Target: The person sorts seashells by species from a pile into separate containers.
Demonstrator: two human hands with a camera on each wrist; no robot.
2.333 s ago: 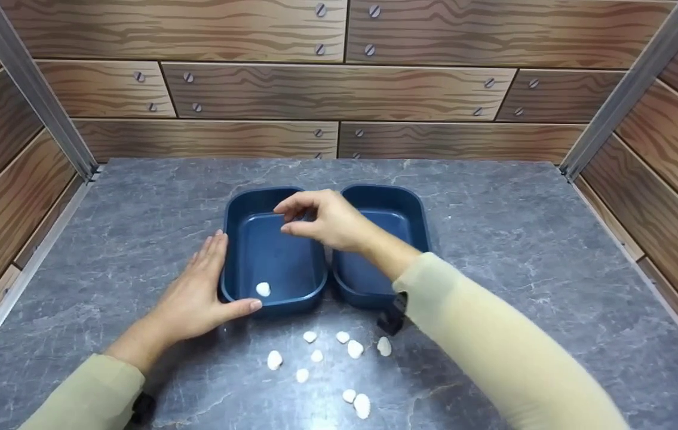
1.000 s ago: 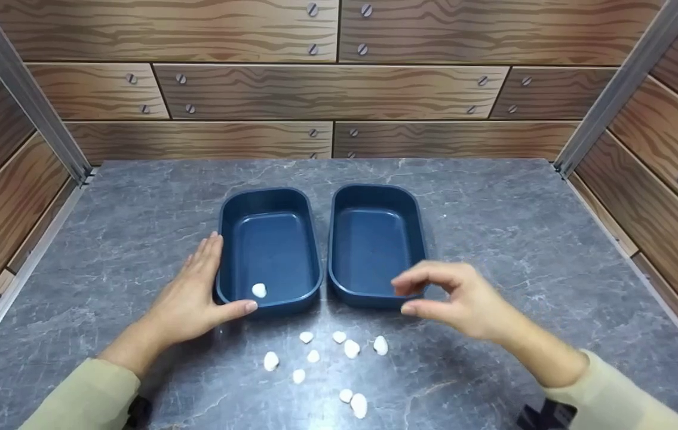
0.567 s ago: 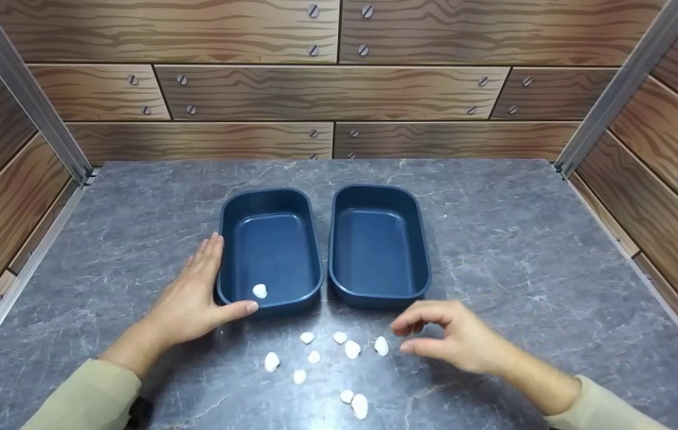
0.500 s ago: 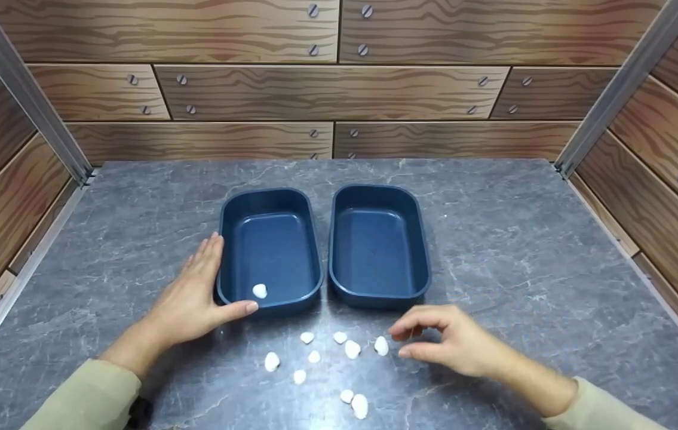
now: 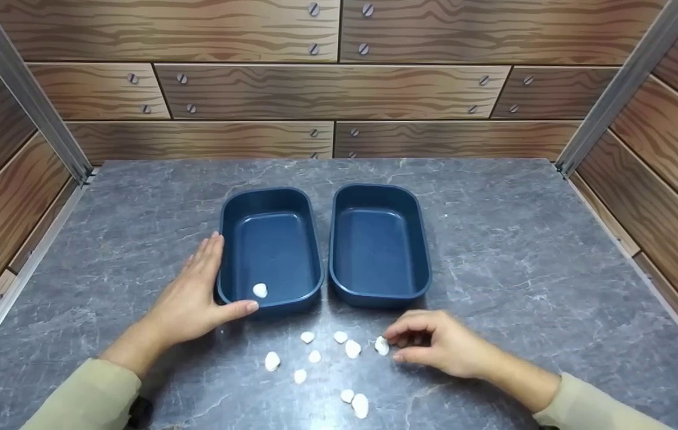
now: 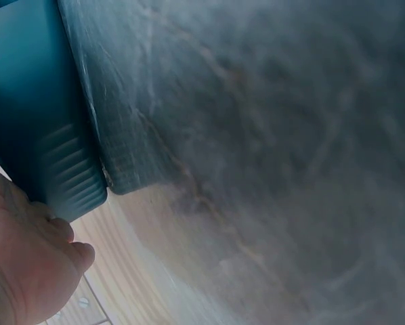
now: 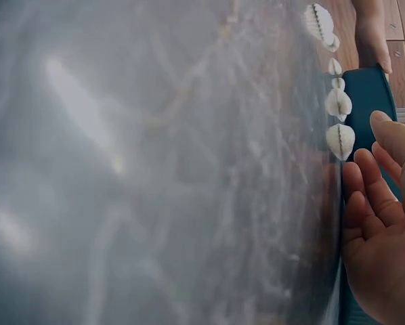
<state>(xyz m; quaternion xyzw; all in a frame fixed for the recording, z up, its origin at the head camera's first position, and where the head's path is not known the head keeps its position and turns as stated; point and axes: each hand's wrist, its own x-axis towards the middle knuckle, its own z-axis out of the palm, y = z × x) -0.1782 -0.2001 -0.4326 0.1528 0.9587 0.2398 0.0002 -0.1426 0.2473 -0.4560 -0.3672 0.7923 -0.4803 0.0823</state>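
Note:
My left hand [image 5: 186, 301] lies with straight fingers along the left side of a blue tray [image 5: 273, 251], its thumb at the near rim. One white seashell [image 5: 260, 291] sits inside that tray. At the front right, my right hand [image 5: 437, 343] is beside another seashell [image 5: 382, 345] on the table. Its thumb and fingers are bent and parted around the shell's right side. In the right wrist view this ribbed shell [image 7: 340, 141] lies just beyond the fingertips; whether the index finger touches it, I cannot tell.
A second blue tray [image 5: 380, 251] stands right of the first, with a narrow gap between. Several white shells are scattered in front, including a larger one [image 5: 360, 406] near the table's front edge. Wood-patterned walls [image 5: 333, 92] enclose the grey marbled table [image 5: 494, 239].
My right hand has come from above the left tray, fingers then together, back and down to the front right, reaching the rightmost shell. The left hand stays at the left tray.

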